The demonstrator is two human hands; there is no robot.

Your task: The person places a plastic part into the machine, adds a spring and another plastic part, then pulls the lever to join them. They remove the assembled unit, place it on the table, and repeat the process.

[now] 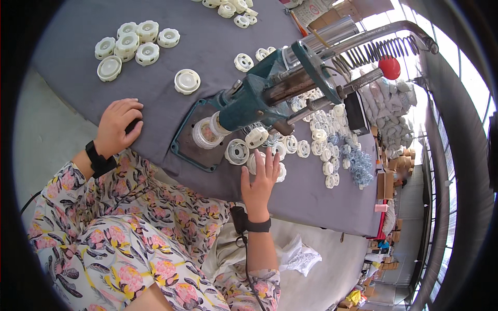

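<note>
My left hand rests at the near edge of the cloth-covered table, fingers loosely bent and the thumb apart; a dark patch shows between them, and I cannot tell whether it is shadow. My right hand is open, with its fingers stretched over a white round plastic part on the table. Between the hands stands a green hand press on a flat base plate. Under its ram sits a white round part with a clear rim. Right beside the base lies a white ring part with a wire coil.
A single white cap lies beyond the press base, with several stacked caps at far left. Rows of white rings and a pile of bluish springs spread to the right. The press lever ends in a red ball.
</note>
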